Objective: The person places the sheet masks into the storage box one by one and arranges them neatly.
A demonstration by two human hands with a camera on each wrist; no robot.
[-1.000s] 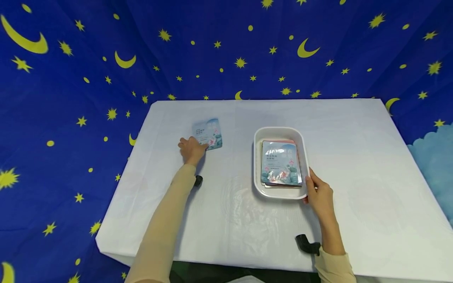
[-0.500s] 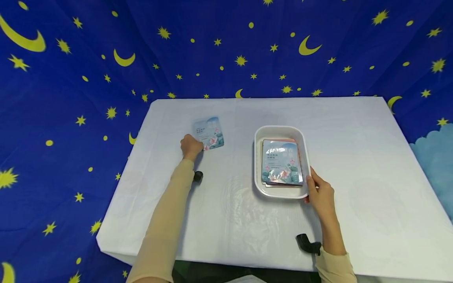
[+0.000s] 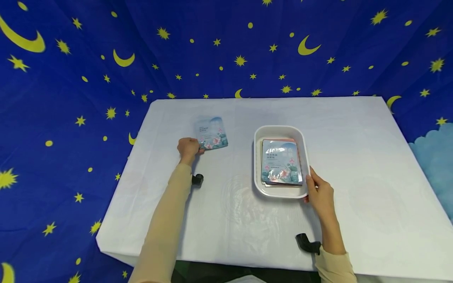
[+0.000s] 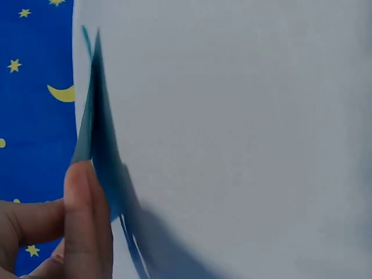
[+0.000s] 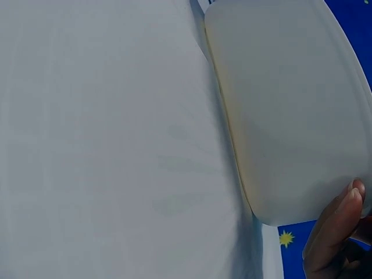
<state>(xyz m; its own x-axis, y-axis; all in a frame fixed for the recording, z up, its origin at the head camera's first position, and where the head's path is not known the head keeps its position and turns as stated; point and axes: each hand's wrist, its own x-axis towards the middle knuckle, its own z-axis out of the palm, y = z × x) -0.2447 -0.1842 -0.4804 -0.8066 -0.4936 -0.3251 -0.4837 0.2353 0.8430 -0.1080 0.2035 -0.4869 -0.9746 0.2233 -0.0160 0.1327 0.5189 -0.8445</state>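
My left hand (image 3: 188,148) pinches the near left corner of a light-blue face mask packet (image 3: 214,133) printed with pink lotus flowers. In the left wrist view the packet (image 4: 106,145) stands edge-on between the thumb and fingers (image 4: 81,203), raised over the table, with a second thin edge beside it. On the right, a white tray (image 3: 283,193) holds a stack of packets, a similar lotus-print one (image 3: 281,162) on top. My right hand (image 3: 321,196) grips the tray's near right corner. The right wrist view shows the tray's outer side (image 5: 285,116), fingertips (image 5: 343,218) against its corner.
A white cloth (image 3: 240,232) covers the table. A blue curtain (image 3: 198,51) with yellow moons and stars hangs behind and at the sides. Black wrist-camera mounts (image 3: 308,244) jut from both forearms.
My left fingers, spread at the packet's near left corner a second ago, now pinch it. The packet has shifted slightly right and tilted. The right hand and tray stay put.
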